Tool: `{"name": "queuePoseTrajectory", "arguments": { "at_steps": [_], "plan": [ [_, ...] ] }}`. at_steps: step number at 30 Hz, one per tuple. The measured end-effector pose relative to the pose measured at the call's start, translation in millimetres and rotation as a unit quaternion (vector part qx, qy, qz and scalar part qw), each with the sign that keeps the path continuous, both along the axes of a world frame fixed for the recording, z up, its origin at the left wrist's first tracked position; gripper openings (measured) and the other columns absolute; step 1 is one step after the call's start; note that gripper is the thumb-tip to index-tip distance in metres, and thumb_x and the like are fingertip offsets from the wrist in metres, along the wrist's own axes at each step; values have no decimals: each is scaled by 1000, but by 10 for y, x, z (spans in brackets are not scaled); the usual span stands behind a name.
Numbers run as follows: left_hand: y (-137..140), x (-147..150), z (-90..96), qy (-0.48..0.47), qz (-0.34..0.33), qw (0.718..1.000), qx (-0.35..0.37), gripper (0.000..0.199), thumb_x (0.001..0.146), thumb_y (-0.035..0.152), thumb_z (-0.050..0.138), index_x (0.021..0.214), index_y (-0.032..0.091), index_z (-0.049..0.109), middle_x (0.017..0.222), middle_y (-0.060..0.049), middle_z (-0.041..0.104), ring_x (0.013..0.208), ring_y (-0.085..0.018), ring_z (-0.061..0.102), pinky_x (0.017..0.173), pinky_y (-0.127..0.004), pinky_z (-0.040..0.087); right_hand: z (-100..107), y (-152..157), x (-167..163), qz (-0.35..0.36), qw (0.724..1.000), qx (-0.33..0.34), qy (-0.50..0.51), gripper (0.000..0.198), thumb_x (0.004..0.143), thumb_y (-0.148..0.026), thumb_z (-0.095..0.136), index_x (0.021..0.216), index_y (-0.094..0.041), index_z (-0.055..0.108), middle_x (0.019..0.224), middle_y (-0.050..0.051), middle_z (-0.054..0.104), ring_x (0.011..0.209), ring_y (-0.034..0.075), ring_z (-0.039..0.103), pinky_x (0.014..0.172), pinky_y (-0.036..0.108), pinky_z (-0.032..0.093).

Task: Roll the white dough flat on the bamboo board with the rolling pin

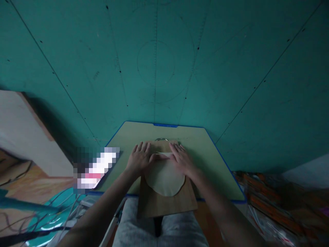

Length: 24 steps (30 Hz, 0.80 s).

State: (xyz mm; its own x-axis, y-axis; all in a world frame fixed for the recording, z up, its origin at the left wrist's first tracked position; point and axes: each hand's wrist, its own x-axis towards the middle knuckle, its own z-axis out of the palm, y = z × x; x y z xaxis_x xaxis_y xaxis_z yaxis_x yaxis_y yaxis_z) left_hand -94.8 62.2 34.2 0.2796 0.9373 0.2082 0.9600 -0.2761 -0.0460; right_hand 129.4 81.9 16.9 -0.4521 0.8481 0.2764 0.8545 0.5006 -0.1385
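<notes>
A pale, flattened round of dough [165, 178] lies on a wooden cutting board [167, 204], with its far edge partly covered by both hands. My left hand [140, 157] rests over the upper left of the dough, fingers stretched forward and thumb pointing inward. Mirroring it on the right, my right hand [182, 158] lies over the upper right edge with its fingers extended. Between the thumbs a narrow pale strip of the dough's far edge shows; whether it is folded over I cannot tell. The dough under both palms is hidden.
The board sits on a small yellowish table [205, 164] with a blue rim, its near end jutting past the edge above my lap. A blurred-out bright screen [99, 169] lies at the table's left. A green wall [164, 68] rises directly behind. Cables hang at lower left.
</notes>
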Motion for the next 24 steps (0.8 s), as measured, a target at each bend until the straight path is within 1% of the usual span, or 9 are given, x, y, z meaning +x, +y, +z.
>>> {"name": "queuePoseTrajectory", "arguments": {
  "at_steps": [3, 8, 11, 14, 17, 20, 24],
  "plan": [
    [238, 19, 46, -1, 10, 1000, -7, 51, 101, 40, 34, 140, 14, 53, 143, -18, 58, 139, -35, 46, 111, -51, 38, 72, 264, -64, -28, 999, -28, 4, 54, 102, -26, 33, 151, -6, 40, 153, 19, 46, 142, 26, 42, 120, 44, 27],
    [583, 23, 27, -6, 35, 999, -25, 48, 101, 41, 35, 135, 15, 57, 138, -20, 61, 134, -36, 50, 104, -52, 42, 157, 600, -133, -73, 993, -94, 20, 52, 104, -30, 31, 152, -13, 40, 151, 14, 49, 138, 23, 46, 117, 38, 29],
    [757, 21, 44, -14, 41, 998, -39, 44, 101, 39, 35, 124, 17, 64, 126, -17, 66, 122, -32, 58, 96, -45, 48, 167, 780, -152, -86, 988, -123, 22, 51, 104, -32, 32, 151, -15, 41, 152, 12, 49, 138, 23, 46, 114, 36, 32],
    [901, 15, 83, -19, 50, 998, -42, 45, 101, 37, 31, 117, 15, 67, 119, -16, 68, 112, -30, 62, 91, -40, 50, 175, 945, -170, -98, 985, -138, 20, 50, 104, -33, 31, 149, -15, 44, 149, 13, 52, 135, 23, 49, 111, 36, 35],
    [1026, 8, 118, -12, 35, 998, -56, 40, 99, 33, 35, 108, 15, 70, 110, -16, 70, 106, -30, 64, 84, -39, 50, 199, 1085, -190, -107, 984, -145, 12, 44, 103, -31, 34, 141, -17, 53, 143, 13, 57, 131, 23, 52, 107, 35, 37],
    [1128, 19, 158, -9, 22, 998, -63, 34, 95, 27, 40, 99, 14, 72, 100, -16, 72, 96, -29, 67, 78, -36, 50, 222, 1198, -208, -117, 982, -148, -1, 37, 102, -28, 36, 126, -20, 63, 132, 11, 64, 124, 22, 56, 103, 33, 40],
    [1126, 55, 207, -27, 44, 998, -26, 43, 100, 26, 29, 100, 12, 70, 103, -17, 72, 98, -27, 67, 81, -36, 49, 228, 1302, -229, -146, 979, -139, -10, 36, 100, -29, 37, 111, -19, 69, 122, 13, 68, 113, 24, 62, 94, 35, 45]
  ]
}}
